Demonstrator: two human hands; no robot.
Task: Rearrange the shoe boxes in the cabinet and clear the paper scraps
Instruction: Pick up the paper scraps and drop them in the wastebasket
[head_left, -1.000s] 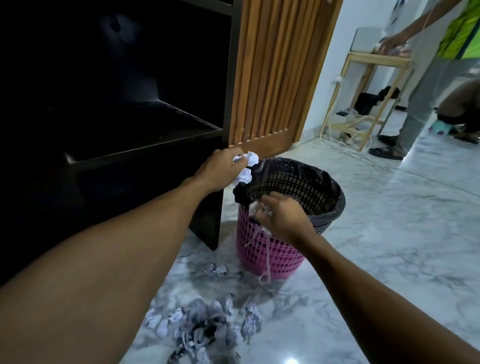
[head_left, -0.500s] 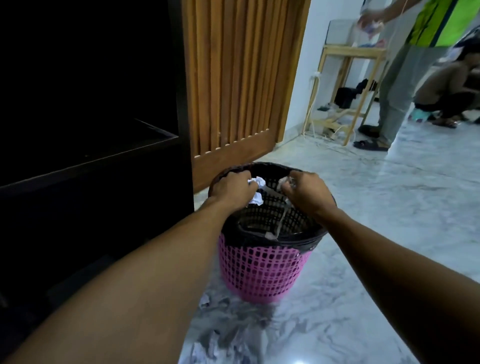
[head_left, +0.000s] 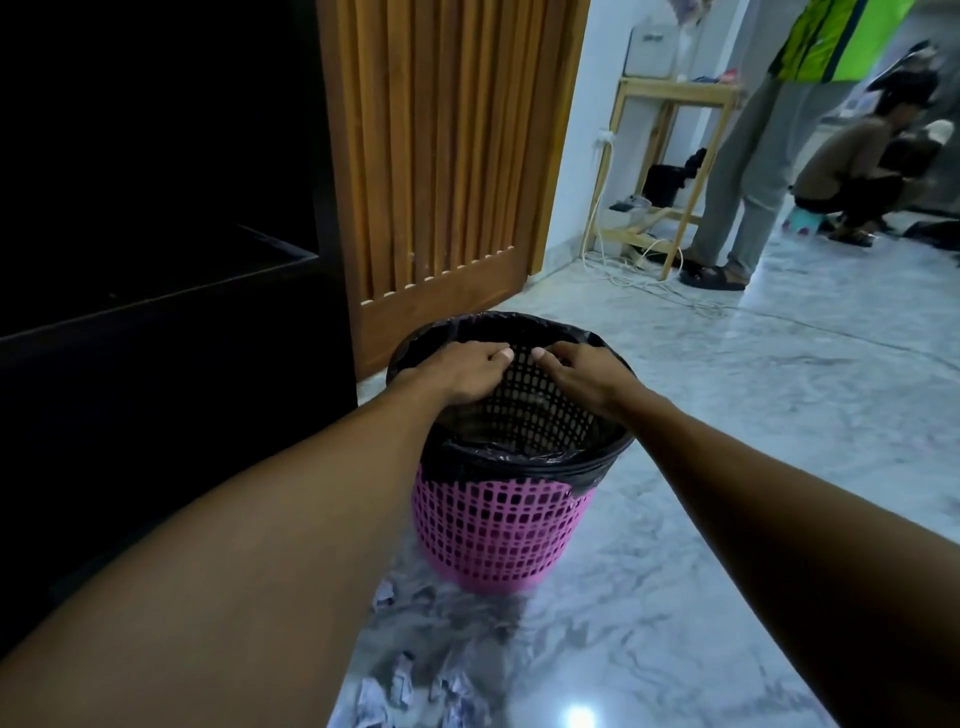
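Two hands over waste bin (head_left: 498, 519) mouth: left hand (head_left: 457, 374), right hand (head_left: 587, 374) side by side, fingers slack, pointing down, nothing held. Judged release posture, centred so drops land inside liner. Loose paper scraps (head_left: 400, 686) on floor (head_left: 727, 467) near bin base, beside cabinet (head_left: 156, 364).

Wearer, visible parts:

1. Bare left forearm (head_left: 260, 545): uncovered from the frame edge to the wrist.
2. Bare right forearm (head_left: 779, 519): uncovered over the same extent.
3. Left hand (head_left: 462, 371) and right hand (head_left: 587, 376): ungloved, each with one short, trimmed thumbnail (head_left: 505, 355) showing.

Dim lighting obscures finer surface detail.
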